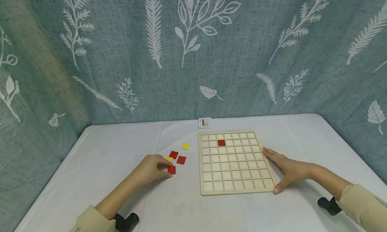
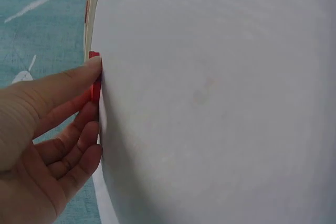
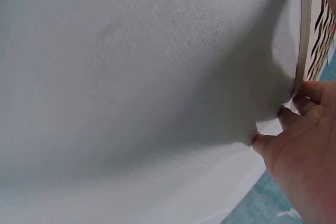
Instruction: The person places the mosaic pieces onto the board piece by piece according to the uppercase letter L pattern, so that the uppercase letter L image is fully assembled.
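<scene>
My left hand point(image 1: 151, 168) pinches a square red tile point(image 1: 171, 170) between thumb and fingers, low over the white table. The left wrist view shows this red tile point(image 2: 95, 80) edge-on at the thumb tip. Close by lie two more red tiles point(image 1: 181, 160) and two yellow tiles point(image 1: 185, 146), one of them partly behind the fingers. Beside the right edge of a wooden grid board point(image 1: 232, 193), my right hand point(image 1: 288, 171) is spread, its thumb at the near corner and its fingertips along the edge. One red tile point(image 1: 221, 143) sits in a cell near the board's top.
A small card point(image 1: 205, 123) printed with a coloured grid lies behind the board. The white tablecloth point(image 1: 121, 141) extends around everything, with a leaf-patterned blue-green curtain point(image 1: 193, 80) behind. Dark wrist devices point(image 1: 329, 205) show near the cuffs.
</scene>
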A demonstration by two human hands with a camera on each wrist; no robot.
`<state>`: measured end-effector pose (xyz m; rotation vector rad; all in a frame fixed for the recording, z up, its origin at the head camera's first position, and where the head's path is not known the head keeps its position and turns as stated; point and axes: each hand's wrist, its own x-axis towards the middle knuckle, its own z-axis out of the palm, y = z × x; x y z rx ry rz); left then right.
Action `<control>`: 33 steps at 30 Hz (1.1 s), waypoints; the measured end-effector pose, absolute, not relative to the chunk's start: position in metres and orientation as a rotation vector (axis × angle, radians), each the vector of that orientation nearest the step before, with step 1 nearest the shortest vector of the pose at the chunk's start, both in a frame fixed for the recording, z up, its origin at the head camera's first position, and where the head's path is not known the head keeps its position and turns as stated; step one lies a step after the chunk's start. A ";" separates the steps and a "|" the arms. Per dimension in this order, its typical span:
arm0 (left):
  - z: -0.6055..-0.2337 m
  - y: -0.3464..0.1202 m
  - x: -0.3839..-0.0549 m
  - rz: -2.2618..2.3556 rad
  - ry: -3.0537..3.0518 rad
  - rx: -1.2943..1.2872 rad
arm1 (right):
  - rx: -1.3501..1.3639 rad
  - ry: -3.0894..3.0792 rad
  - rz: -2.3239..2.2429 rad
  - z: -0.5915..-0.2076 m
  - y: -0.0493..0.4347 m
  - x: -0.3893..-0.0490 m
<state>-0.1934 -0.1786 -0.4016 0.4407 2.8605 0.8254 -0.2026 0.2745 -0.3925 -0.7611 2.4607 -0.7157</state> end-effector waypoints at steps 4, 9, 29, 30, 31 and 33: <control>-0.402 -0.179 -0.193 0.845 2.865 0.432 | -0.767 2.458 -0.720 -0.392 0.275 -0.203; -0.402 -0.179 -0.191 0.836 2.880 0.470 | -0.768 2.457 -0.724 -0.394 0.276 -0.203; -0.399 -0.175 -0.187 0.825 2.899 0.492 | -0.774 2.453 -0.728 -0.394 0.275 -0.203; -0.399 -0.175 -0.187 0.822 2.897 0.490 | -0.774 2.453 -0.727 -0.394 0.274 -0.203; -0.399 -0.174 -0.187 0.820 2.892 0.486 | -0.773 2.454 -0.725 -0.394 0.274 -0.203; -0.398 -0.175 -0.187 0.811 2.875 0.496 | -0.771 2.457 -0.723 -0.394 0.274 -0.203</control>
